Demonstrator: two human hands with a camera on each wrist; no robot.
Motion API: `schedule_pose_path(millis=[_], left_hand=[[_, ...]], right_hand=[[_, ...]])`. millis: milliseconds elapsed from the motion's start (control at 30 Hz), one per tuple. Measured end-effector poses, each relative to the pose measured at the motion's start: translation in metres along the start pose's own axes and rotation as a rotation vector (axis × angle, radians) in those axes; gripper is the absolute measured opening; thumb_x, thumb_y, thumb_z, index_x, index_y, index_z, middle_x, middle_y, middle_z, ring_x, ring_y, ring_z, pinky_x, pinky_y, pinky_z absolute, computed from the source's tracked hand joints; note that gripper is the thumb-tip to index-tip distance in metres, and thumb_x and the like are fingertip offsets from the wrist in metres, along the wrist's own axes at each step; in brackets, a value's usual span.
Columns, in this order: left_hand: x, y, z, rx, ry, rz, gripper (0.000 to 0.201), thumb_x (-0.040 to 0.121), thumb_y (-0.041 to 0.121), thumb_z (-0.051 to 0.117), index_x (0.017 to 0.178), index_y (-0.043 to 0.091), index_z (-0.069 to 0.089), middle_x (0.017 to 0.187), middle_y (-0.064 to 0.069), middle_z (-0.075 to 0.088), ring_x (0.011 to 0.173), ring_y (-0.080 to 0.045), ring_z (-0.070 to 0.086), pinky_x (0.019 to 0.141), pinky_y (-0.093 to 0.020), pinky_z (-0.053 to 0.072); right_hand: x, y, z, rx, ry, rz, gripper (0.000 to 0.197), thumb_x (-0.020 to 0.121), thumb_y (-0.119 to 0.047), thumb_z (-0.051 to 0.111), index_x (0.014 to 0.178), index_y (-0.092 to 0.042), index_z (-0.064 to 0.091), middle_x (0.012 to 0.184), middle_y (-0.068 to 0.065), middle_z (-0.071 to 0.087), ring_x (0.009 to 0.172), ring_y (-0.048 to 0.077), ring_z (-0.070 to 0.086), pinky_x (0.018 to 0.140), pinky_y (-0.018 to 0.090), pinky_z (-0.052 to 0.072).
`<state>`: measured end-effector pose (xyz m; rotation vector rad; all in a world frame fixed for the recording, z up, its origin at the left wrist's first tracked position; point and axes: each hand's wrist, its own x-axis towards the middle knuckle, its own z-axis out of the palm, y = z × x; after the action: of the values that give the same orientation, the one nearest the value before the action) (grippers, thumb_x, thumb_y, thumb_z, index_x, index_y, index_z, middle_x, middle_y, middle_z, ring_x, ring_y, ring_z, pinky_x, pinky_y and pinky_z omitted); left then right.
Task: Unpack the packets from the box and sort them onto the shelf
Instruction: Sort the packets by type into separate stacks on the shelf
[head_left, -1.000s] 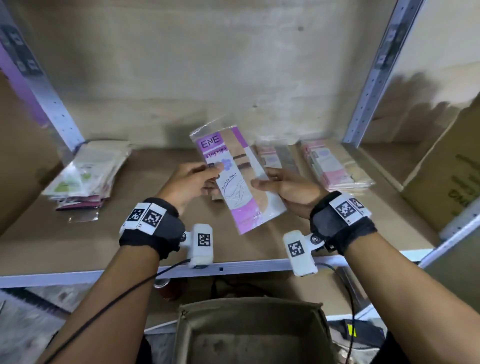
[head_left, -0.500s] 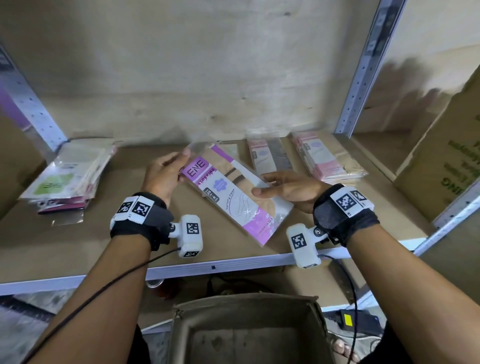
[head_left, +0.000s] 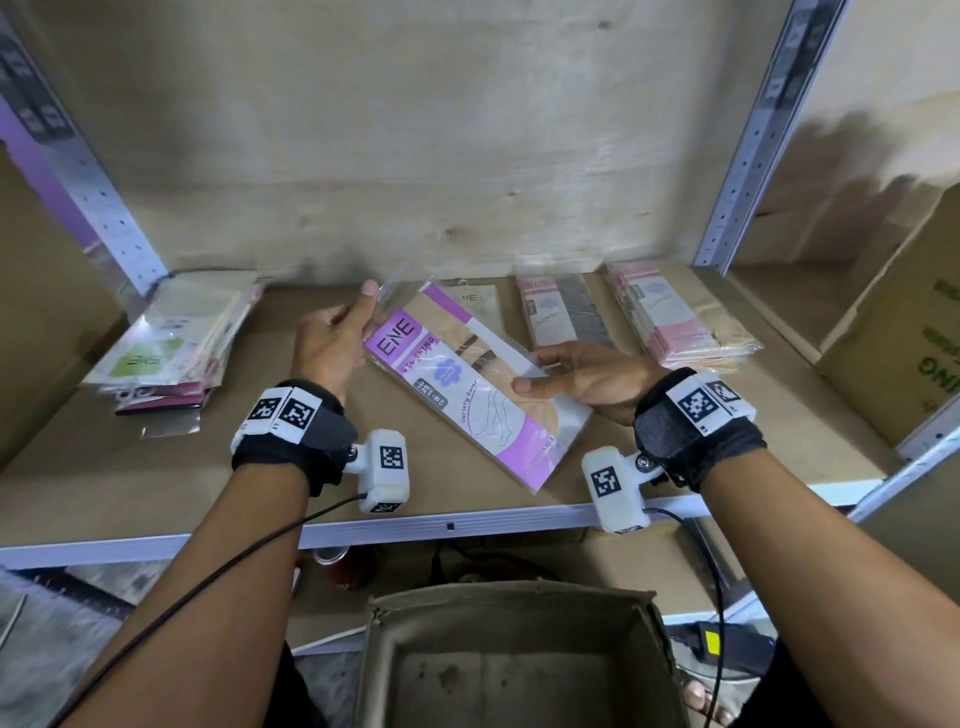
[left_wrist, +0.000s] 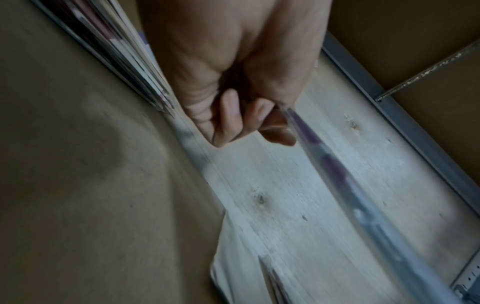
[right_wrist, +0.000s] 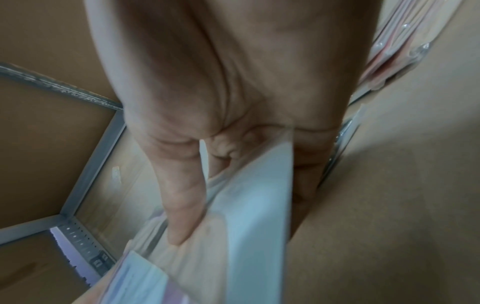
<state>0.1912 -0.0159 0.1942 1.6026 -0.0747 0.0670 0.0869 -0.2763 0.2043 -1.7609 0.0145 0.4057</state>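
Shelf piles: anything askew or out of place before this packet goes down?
The left pile looks untidy: packets fanned out and skewed, a clear flap sticking out at its front. The pink pile and the one beside it lie straight. The purple packet sits diagonal, held in both hands.

Glossy clear-plastic packet (head_left: 470, 387) (crinkly top), matt wood shelf (head_left: 156, 467) w/ metal edge, cardboard box (head_left: 514, 670).
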Motion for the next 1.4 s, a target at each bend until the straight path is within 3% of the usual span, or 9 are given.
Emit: schedule_pose_path(millis=[233, 367, 567, 733, 867, 967, 1133, 1300, 1400], left_hand=[[0.007, -0.003, -0.009, 0.103, 0.028, 0.081, 0.038, 0.095, 0.048, 0.058, 0.066, 0.023, 0.059, 0.049, 0.011, 0.05, 0.044, -0.004, 0.045, 0.049, -0.013, 0.043], [0.01, -0.002, -0.013, 0.175, 0.044, 0.045, 0.047, 0.088, 0.059, 0.056, 0.054, 0.027, 0.053, 0.057, 0.003, 0.05, 0.054, -0.018, 0.048, 0.062, -0.029, 0.039], [0.008, 0.001, -0.016, 0.264, 0.071, -0.028, 0.063, 0.073, 0.083, 0.053, 0.044, 0.027, 0.054, 0.057, 0.001, 0.056, 0.06, -0.019, 0.058, 0.071, -0.032, 0.046], [0.0, 0.008, -0.015, 0.174, -0.058, -0.11, 0.087, 0.064, 0.094, 0.046, 0.09, 0.014, 0.066, 0.087, -0.012, 0.062, 0.083, -0.042, 0.068, 0.096, -0.042, 0.051], [-0.004, 0.014, -0.015, 0.086, -0.152, -0.117, 0.096, 0.055, 0.1, 0.044, 0.096, 0.016, 0.064, 0.084, -0.016, 0.053, 0.062, -0.028, 0.054, 0.069, -0.034, 0.044], [-0.004, 0.011, -0.018, 0.067, -0.206, -0.126, 0.091, 0.062, 0.091, 0.056, 0.095, 0.007, 0.069, 0.079, -0.018, 0.066, 0.065, -0.029, 0.066, 0.077, -0.036, 0.052], [-0.005, 0.008, -0.02, 0.057, -0.244, -0.08, 0.041, 0.085, 0.055, 0.068, 0.081, 0.014, 0.073, 0.073, -0.005, 0.074, 0.062, -0.018, 0.071, 0.069, -0.031, 0.055], [-0.004, 0.007, -0.019, 0.11, -0.184, -0.07, 0.043, 0.092, 0.054, 0.061, 0.082, 0.012, 0.063, 0.074, -0.01, 0.065, 0.059, -0.021, 0.065, 0.074, -0.033, 0.05], [-0.004, 0.008, -0.019, 0.09, -0.194, -0.104, 0.046, 0.093, 0.055, 0.058, 0.082, 0.011, 0.069, 0.061, -0.001, 0.068, 0.055, -0.016, 0.067, 0.061, -0.024, 0.05]], right_hand=[[0.003, 0.002, -0.001, -0.113, -0.026, -0.021, 0.031, 0.09, -0.015, 0.067, 0.12, -0.007, 0.066, 0.122, 0.009, 0.07, 0.116, 0.025, 0.064, 0.112, 0.043, 0.04], [0.004, 0.002, 0.0, -0.165, -0.025, -0.026, 0.029, 0.09, -0.017, 0.068, 0.117, -0.006, 0.067, 0.119, 0.007, 0.071, 0.115, 0.022, 0.065, 0.109, 0.037, 0.043], [0.002, 0.0, -0.004, -0.26, -0.059, -0.005, 0.031, 0.092, -0.019, 0.065, 0.122, -0.008, 0.065, 0.123, 0.006, 0.068, 0.118, 0.022, 0.063, 0.107, 0.033, 0.045], [0.005, 0.001, -0.01, -0.265, -0.076, -0.023, 0.038, 0.092, -0.021, 0.065, 0.126, -0.006, 0.062, 0.126, 0.005, 0.067, 0.119, 0.02, 0.062, 0.113, 0.04, 0.04], [0.007, 0.007, -0.014, -0.155, -0.079, -0.048, 0.04, 0.091, -0.014, 0.065, 0.127, 0.001, 0.06, 0.128, 0.013, 0.066, 0.122, 0.028, 0.06, 0.114, 0.042, 0.038], [0.008, 0.01, -0.017, -0.16, -0.086, -0.044, 0.039, 0.091, -0.014, 0.066, 0.127, 0.001, 0.061, 0.127, 0.013, 0.066, 0.121, 0.029, 0.061, 0.112, 0.041, 0.041], [0.008, 0.013, -0.016, -0.13, -0.102, -0.028, 0.048, 0.075, -0.031, 0.074, 0.117, -0.01, 0.068, 0.116, 0.0, 0.073, 0.111, 0.018, 0.067, 0.102, 0.027, 0.047], [0.011, 0.014, -0.016, -0.115, -0.101, -0.06, 0.05, 0.076, -0.032, 0.074, 0.118, -0.007, 0.067, 0.118, 0.004, 0.072, 0.114, 0.019, 0.065, 0.106, 0.029, 0.043], [0.012, 0.014, -0.018, -0.113, -0.104, -0.066, 0.04, 0.082, -0.027, 0.072, 0.116, -0.007, 0.067, 0.117, 0.005, 0.071, 0.111, 0.017, 0.065, 0.107, 0.031, 0.042]])
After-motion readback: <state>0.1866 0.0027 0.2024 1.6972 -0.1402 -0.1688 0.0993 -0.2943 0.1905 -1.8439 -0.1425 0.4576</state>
